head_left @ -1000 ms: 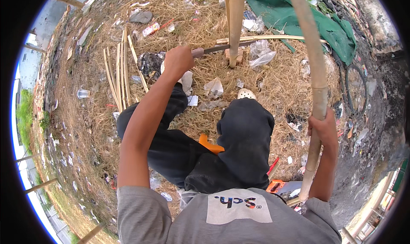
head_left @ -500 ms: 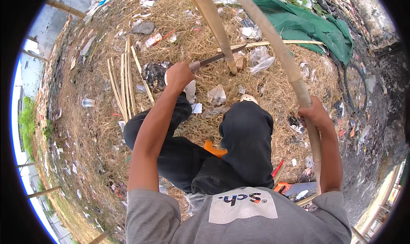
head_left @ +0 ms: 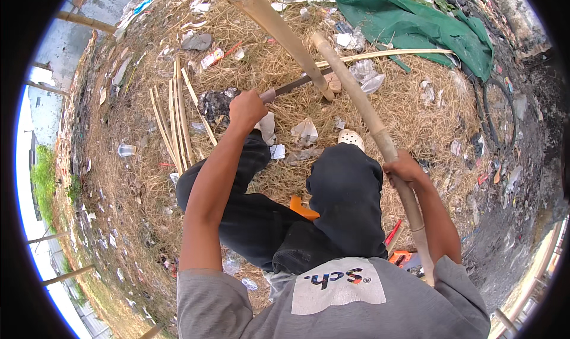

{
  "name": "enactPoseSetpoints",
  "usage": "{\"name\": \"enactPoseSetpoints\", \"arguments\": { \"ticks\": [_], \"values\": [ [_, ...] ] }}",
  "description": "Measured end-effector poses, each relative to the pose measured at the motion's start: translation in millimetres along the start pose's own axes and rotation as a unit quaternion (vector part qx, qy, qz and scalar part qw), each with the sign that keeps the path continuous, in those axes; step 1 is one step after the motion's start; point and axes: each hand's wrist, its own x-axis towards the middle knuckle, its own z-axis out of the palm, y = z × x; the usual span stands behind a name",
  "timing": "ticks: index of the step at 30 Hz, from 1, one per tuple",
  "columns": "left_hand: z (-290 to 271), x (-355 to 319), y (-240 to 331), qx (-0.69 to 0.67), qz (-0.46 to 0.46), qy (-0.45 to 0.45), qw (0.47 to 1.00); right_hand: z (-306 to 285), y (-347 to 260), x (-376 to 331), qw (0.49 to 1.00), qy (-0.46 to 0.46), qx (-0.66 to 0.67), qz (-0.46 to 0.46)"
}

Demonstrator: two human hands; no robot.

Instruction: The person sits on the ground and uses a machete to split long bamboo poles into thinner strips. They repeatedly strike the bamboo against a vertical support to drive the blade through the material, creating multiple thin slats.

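My left hand point(head_left: 248, 110) is closed on the handle of a machete point(head_left: 294, 85). Its dark blade crosses a thick bamboo pole point(head_left: 276, 30) near that pole's lower end; whether it bites into the bamboo I cannot tell. My right hand point(head_left: 406, 167) is wrapped around a second bamboo pole point(head_left: 359, 98). This one slants from beside my right arm towards the blade, its far tip close to the first pole. A thin bamboo strip point(head_left: 398, 53) runs off to the right behind both poles.
Several split bamboo strips point(head_left: 177, 116) lie left of my knees on dry grass. An orange tool-like piece point(head_left: 303, 208) rests between my legs, and an orange-handled saw point(head_left: 404, 258) is partly hidden at lower right. A green tarp point(head_left: 409, 27) and litter lie beyond.
My right hand and its bamboo pole have shifted left, and the pole's far tip has come down into view. The thick pole leans further left at its top.
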Motion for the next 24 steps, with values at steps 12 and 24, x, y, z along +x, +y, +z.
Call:
{"name": "enactPoseSetpoints", "arguments": {
  "ticks": [12,24],
  "values": [
    [-24.2,-1.4,37.4,0.004,0.018,-0.02,1.0,-27.9,-55.0,6.3,0.913,0.303,0.117,-0.245],
    [-35.1,-2.6,37.3,0.026,0.052,-0.029,0.998,-153.3,-131.0,-166.1,0.876,0.356,0.061,-0.318]
  ]
}}
